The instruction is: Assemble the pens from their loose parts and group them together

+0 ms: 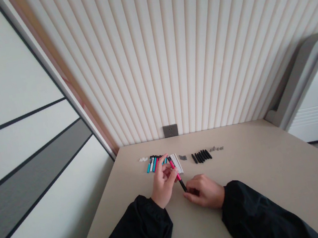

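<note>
Between thumb and fingers, my left hand [162,186] grips a pink pen [178,176] with black ends, tilted with its lower end toward my right. My right hand [204,191] is curled, its thumb and forefinger closed at the pen's lower black end. Behind my left hand lies a row of pen barrels [152,165] in teal, white and pink with black tops, partly hidden by the fingers. Thin white rods [177,164] lie side by side just beyond the pen. Several black caps or tubes [202,156] rest in a row past my right hand.
Small white pieces [143,159] lie at the far left of the beige table [246,169]. Small grey pieces [183,157] sit beside the rods, and more grey bits [217,148] lie right of the black row. A dark socket [170,131] is on the ribbed wall behind.
</note>
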`<state>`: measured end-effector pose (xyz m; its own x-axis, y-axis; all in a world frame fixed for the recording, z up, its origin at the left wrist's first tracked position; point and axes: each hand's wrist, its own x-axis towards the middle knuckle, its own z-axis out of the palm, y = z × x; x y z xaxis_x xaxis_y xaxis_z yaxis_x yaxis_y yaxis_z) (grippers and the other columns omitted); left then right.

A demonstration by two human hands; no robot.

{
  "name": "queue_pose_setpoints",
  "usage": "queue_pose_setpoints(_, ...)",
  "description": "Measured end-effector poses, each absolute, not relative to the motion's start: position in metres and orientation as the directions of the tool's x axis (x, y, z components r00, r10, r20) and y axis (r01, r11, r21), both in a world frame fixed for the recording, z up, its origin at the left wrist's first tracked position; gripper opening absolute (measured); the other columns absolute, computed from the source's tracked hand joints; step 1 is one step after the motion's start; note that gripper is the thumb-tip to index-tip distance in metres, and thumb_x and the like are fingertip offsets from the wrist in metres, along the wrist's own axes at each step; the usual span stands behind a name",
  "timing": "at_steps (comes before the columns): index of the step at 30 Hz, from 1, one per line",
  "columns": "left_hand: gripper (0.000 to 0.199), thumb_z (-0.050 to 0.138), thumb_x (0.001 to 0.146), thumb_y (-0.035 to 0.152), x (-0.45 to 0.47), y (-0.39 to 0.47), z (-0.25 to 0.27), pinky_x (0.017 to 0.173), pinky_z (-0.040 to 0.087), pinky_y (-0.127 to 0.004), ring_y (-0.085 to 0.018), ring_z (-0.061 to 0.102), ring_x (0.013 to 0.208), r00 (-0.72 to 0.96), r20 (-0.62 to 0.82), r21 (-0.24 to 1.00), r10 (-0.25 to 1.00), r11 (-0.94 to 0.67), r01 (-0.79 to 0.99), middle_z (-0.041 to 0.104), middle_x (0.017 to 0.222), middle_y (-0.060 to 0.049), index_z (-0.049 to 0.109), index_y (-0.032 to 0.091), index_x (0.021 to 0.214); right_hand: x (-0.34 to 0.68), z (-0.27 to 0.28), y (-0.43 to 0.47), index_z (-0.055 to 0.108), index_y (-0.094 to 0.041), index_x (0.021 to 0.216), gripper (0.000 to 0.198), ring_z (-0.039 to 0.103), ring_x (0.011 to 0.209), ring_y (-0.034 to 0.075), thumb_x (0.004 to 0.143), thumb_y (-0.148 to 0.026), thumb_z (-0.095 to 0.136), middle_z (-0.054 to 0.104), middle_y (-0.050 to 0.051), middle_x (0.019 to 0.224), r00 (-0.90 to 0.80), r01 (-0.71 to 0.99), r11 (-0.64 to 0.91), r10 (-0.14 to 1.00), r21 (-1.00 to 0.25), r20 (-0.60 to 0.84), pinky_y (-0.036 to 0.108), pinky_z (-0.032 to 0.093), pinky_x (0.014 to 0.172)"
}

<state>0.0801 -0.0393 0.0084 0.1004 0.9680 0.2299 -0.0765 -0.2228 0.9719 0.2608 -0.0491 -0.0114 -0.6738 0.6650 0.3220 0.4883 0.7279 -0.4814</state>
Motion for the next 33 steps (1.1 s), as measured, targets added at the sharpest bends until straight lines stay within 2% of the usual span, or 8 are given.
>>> queue_pose_setpoints(4,0.054,0.06,0.087,0.033,0.08,-0.04,0.01,0.053,0.046,-0.02,-0.009,0.054,0.059,0.108,0.209,0.977,0.972,-0.202,-0.073,0.056,0.084,0.001,0.036,0.023,0.134,0.261,-0.007,-0.049,0.056,-0.02,0.07,0.024,0.048,0.055,0.012,0.091,-0.031,0.05,0.056,-0.001,0.059,-0.688,0.478,0.74,0.65,-0.473,0.321,0.024,0.032,0.057)
queue_pose_setpoints(8,0.055,0.059,0.087,0.034,0.078,-0.039,0.008,0.051,0.045,-0.02,-0.008,0.053,0.058,0.121,0.188,0.982,0.975,-0.182,-0.053,0.056,0.085,0.001,0.037,0.024,0.136,0.26,-0.005,-0.047,0.058,-0.02,0.071,0.03,0.05,0.056,0.012,0.095,-0.031,0.044,0.056,-0.001,0.06,-0.668,0.474,0.714,0.673,-0.515,0.318,0.024,0.033,0.057)
queue_pose_setpoints(14,0.064,0.056,0.089,0.037,0.079,-0.042,0.005,0.054,0.046,-0.021,-0.008,0.052,0.058,0.238,0.177,0.983,0.955,-0.159,-0.091,0.059,0.087,-0.001,0.028,0.025,0.145,0.26,-0.003,-0.044,0.063,-0.02,0.09,0.026,0.054,0.066,0.014,0.097,-0.031,0.04,0.063,0.002,0.076,-0.484,0.448,0.585,0.794,-0.676,0.367,0.024,0.039,0.062)
queue_pose_setpoints(17,0.066,0.055,0.09,0.036,0.081,-0.044,0.005,0.055,0.046,-0.022,-0.008,0.051,0.058,0.266,0.181,0.981,0.947,-0.154,-0.119,0.059,0.089,-0.002,0.022,0.026,0.147,0.261,-0.003,-0.042,0.063,-0.019,0.093,0.026,0.055,0.067,0.013,0.097,-0.032,0.04,0.064,0.003,0.079,-0.424,0.433,0.54,0.828,-0.722,0.366,0.024,0.04,0.063)
queue_pose_setpoints(26,0.059,0.05,0.093,0.036,0.082,-0.044,0.005,0.061,0.046,-0.024,-0.01,0.05,0.064,0.286,0.204,0.974,0.936,-0.165,-0.154,0.055,0.093,-0.003,0.023,0.025,0.144,0.261,0.0,-0.044,0.064,-0.021,0.098,0.024,0.059,0.075,0.015,0.097,-0.029,0.042,0.065,0.004,0.084,-0.526,0.409,0.61,0.765,-0.679,0.371,0.025,0.043,0.07)
queue_pose_setpoints(30,0.06,0.053,0.091,0.037,0.082,-0.044,0.004,0.059,0.044,-0.023,-0.009,0.049,0.063,0.296,0.189,0.978,0.936,-0.151,-0.145,0.055,0.094,-0.003,0.026,0.025,0.143,0.261,0.0,-0.045,0.065,-0.02,0.099,0.024,0.059,0.076,0.015,0.096,-0.031,0.044,0.066,0.005,0.086,-0.567,0.39,0.629,0.74,-0.672,0.363,0.025,0.043,0.071)
queue_pose_setpoints(33,0.061,0.057,0.089,0.034,0.082,-0.044,0.004,0.066,0.045,-0.024,-0.011,0.053,0.071,0.304,0.203,0.976,0.931,-0.166,-0.142,0.056,0.095,-0.003,0.027,0.026,0.142,0.261,-0.002,-0.044,0.064,-0.019,0.096,0.024,0.059,0.076,0.015,0.096,-0.031,0.044,0.066,0.005,0.084,-0.572,0.4,0.642,0.732,-0.654,0.369,0.025,0.043,0.071)
